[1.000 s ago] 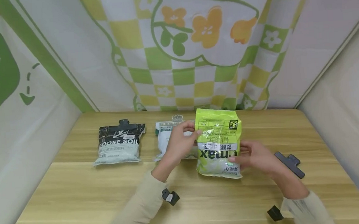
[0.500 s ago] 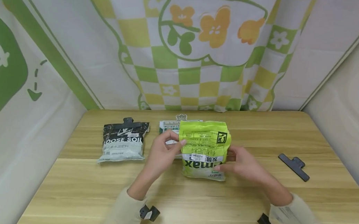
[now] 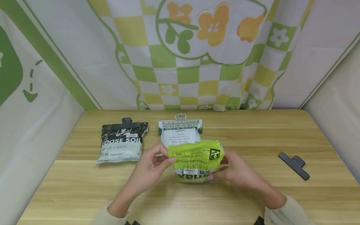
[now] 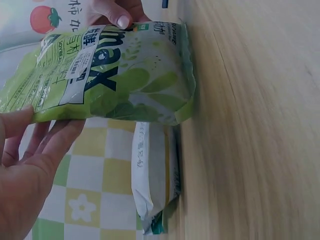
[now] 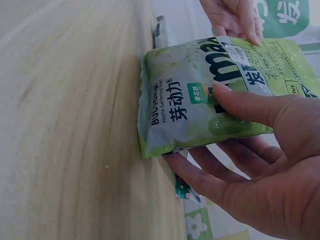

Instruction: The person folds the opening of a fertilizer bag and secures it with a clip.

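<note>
A lime-green fertilizer bag stands upright at the middle of the table, its printing upside down in the head view. My left hand pinches its left edge near the top, thumb in front and fingers behind. On the other side my right hand grips the lower right edge, its thumb across the front. Both wrist views show the bag's end close to the tabletop; whether it bears on the wood I cannot tell. Behind it lies a white-and-green bag with a clear clip, partly covered.
To the left lies a black-and-grey bag marked LOOSE SOIL, with a black clip across its top. A loose black sealing clip rests at the right of the wooden table. A patterned curtain hangs at the back.
Both hands have brought the green bag left and down towards me, and its top has tipped nearer the head camera. More of the white-and-green bag shows. Both hands keep their hold.
</note>
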Tool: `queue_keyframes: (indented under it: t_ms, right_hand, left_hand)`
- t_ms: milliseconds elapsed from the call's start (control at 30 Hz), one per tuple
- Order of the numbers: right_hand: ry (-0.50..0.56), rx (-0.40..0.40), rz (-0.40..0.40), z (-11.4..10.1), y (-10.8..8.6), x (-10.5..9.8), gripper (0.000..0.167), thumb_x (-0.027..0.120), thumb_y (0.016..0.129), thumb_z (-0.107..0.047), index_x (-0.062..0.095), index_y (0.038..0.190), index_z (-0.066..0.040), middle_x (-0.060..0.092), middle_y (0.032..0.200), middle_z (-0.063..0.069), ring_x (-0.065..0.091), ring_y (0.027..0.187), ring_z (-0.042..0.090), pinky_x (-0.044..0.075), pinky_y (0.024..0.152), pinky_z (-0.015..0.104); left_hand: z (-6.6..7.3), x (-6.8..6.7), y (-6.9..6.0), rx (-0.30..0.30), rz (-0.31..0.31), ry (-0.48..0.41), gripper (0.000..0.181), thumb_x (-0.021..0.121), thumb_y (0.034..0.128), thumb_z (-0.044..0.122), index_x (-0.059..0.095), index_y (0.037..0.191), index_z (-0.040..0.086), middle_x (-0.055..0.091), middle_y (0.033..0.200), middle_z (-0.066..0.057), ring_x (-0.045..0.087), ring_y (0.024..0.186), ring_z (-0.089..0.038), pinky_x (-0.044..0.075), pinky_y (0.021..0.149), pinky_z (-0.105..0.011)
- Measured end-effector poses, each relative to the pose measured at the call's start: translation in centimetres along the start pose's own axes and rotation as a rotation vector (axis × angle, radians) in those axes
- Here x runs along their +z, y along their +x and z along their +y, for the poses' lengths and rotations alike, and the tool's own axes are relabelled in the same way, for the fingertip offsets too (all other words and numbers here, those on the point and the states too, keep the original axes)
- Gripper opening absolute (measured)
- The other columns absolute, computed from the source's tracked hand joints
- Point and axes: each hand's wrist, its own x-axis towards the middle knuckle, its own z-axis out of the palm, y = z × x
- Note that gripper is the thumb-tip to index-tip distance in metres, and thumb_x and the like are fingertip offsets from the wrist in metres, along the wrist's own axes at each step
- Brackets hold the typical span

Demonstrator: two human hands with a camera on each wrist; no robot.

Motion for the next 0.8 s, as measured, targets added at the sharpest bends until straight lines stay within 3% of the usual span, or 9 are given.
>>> queue_keyframes:
  t_ms: [233, 433, 500, 567, 700, 800]
  right_hand:
    - [0.004, 0.009, -0.010, 0.1, -0.2, 0.4, 0.056, 0.088, 0.080, -0.004, 0.064, 0.131, -0.012, 0.076, 0.120, 0.010, 0.075, 0.106, 0.027, 0.064, 0.091, 0.028]
    - [-0.039, 0.049, 0.046, -0.7, -0.6, 0.1, 0.068, 0.090, 0.082, -0.026, 0.059, 0.142, -0.016, 0.073, 0.129, 0.004, 0.071, 0.119, 0.027, 0.056, 0.109, 0.050]
    - [-0.026, 0.001, 0.103, -1.1, -0.7, -0.1, 0.068, 0.089, 0.084, -0.028, 0.058, 0.143, -0.016, 0.071, 0.133, 0.004, 0.068, 0.125, 0.025, 0.051, 0.115, 0.051]
    - [0.008, -0.100, 0.169, -1.4, -0.7, -0.1, 0.062, 0.087, 0.087, -0.021, 0.060, 0.142, -0.013, 0.070, 0.134, 0.005, 0.066, 0.127, 0.023, 0.048, 0.119, 0.044]
    - [0.083, -0.305, 0.260, -1.7, -0.6, 0.0, 0.039, 0.081, 0.089, -0.001, 0.069, 0.126, 0.000, 0.075, 0.121, 0.011, 0.070, 0.114, 0.013, 0.050, 0.113, 0.024]
    - [0.116, -0.350, 0.284, -1.9, -0.6, 0.1, 0.028, 0.078, 0.089, 0.005, 0.072, 0.117, 0.004, 0.077, 0.112, 0.014, 0.071, 0.106, 0.009, 0.053, 0.106, 0.021]
  left_hand:
    - [-0.2, -0.5, -0.5, -0.004, -0.059, 0.011, 0.020, 0.071, 0.0978, 0.010, 0.053, 0.090, 0.008, 0.064, 0.107, -0.014, 0.073, 0.107, -0.025, 0.064, 0.090, -0.035]
    - [0.2, -1.4, -0.4, -0.026, -0.138, 0.056, 0.015, 0.072, 0.0985, 0.020, 0.063, 0.105, 0.010, 0.071, 0.117, -0.010, 0.072, 0.116, -0.028, 0.061, 0.099, -0.027]
    - [0.4, -1.6, -0.2, -0.027, -0.157, 0.068, 0.023, 0.073, 0.0984, 0.025, 0.066, 0.116, 0.011, 0.072, 0.122, -0.009, 0.071, 0.119, -0.029, 0.060, 0.101, -0.026]
    - [0.6, -1.6, 0.1, -0.017, -0.168, 0.086, 0.033, 0.074, 0.0978, 0.028, 0.067, 0.126, 0.013, 0.073, 0.125, -0.008, 0.071, 0.119, -0.028, 0.060, 0.100, -0.026]
    - [0.8, -1.0, 0.7, 0.002, -0.183, 0.083, 0.040, 0.077, 0.0957, 0.029, 0.068, 0.131, 0.013, 0.072, 0.127, -0.007, 0.073, 0.113, -0.025, 0.062, 0.095, -0.027]
    - [0.8, -0.3, 1.2, 0.012, -0.190, 0.069, 0.039, 0.079, 0.0947, 0.029, 0.070, 0.130, 0.015, 0.073, 0.126, -0.004, 0.073, 0.110, -0.021, 0.063, 0.095, -0.030]
